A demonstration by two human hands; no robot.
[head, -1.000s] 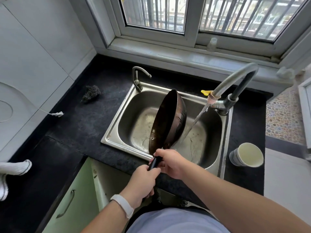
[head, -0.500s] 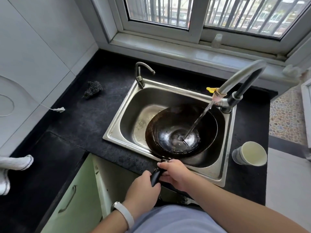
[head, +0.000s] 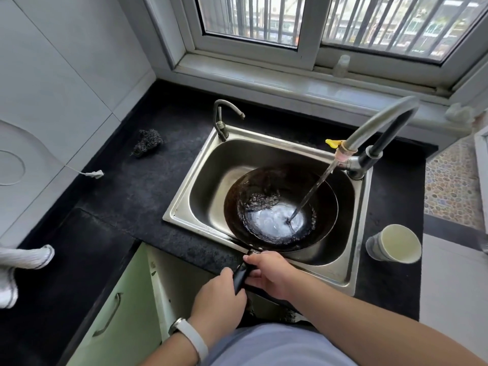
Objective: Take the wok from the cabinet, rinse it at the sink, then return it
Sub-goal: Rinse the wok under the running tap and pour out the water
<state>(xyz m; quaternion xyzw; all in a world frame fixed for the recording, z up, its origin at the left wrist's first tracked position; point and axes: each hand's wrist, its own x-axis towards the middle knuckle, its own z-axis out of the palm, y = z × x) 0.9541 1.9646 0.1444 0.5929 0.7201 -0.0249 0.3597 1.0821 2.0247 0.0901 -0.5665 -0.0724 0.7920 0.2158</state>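
The dark wok (head: 326,202) lies mouth up in the steel sink (head: 208,178), its black handle sticking out over the front rim. My left hand (head: 219,297) grips the lower end of the handle and my right hand (head: 272,276) grips it just behind the wok. Water runs from the tall tap (head: 375,128) at the sink's right into the wok and pools in its bottom. Below the counter the green cabinet door (head: 118,313) stands open to the left.
A dark scouring pad (head: 148,141) lies on the black counter left of the sink. A small second tap (head: 224,114) stands at the sink's back left. A paper cup (head: 393,244) lies on its side right of the sink. A white cloth (head: 23,260) hangs at far left.
The wok went from standing on edge in the sink to lying mouth up under the stream. Water has gathered in its bottom. Both hands kept hold of the handle.
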